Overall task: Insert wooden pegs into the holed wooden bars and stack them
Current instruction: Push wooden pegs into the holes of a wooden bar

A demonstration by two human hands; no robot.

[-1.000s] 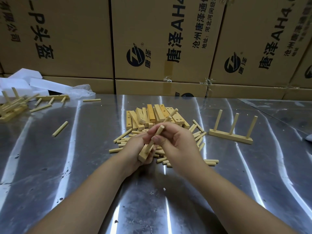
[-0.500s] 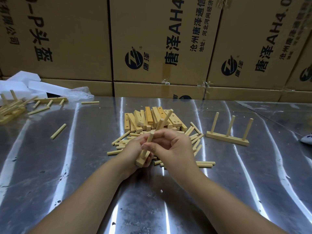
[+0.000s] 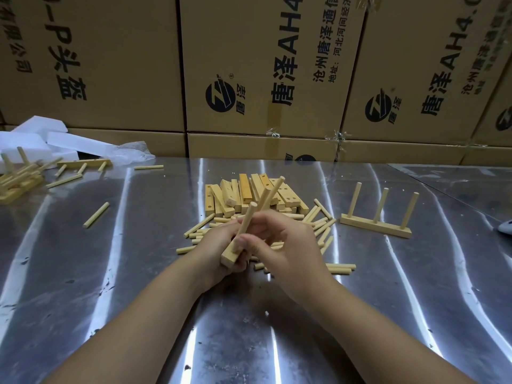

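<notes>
Two bare hands meet at the centre of the frame, over a shiny metal tabletop [image 3: 138,273]. The left hand [image 3: 216,250] is curled round a short wooden bar [image 3: 229,257], whose near end pokes out below the fingers. The right hand [image 3: 288,245] pinches a peg [image 3: 247,218] low down, with the thumb at the base where the peg meets the bar. The peg leans up and to the right. Two more pegs [image 3: 277,187] rise behind it; whether they sit in the bar or lie loose in the right hand cannot be told.

Just behind the hands is a heap of bars [image 3: 243,192], ringed by loose pegs [image 3: 318,220]. At right centre stands a finished bar [image 3: 375,228] with three upright pegs. A stack of finished pieces [image 3: 16,181] sits at the left edge. Cardboard boxes [image 3: 263,65] fill the top of the frame.

The peg looks like it is being seated. To do that well, the grip should stay low and the left hand should brace the bar firmly. The peg needs lining up square with its hole, then a straight push with a slight twist. A slanted push could jam the peg or split the wood.
</notes>
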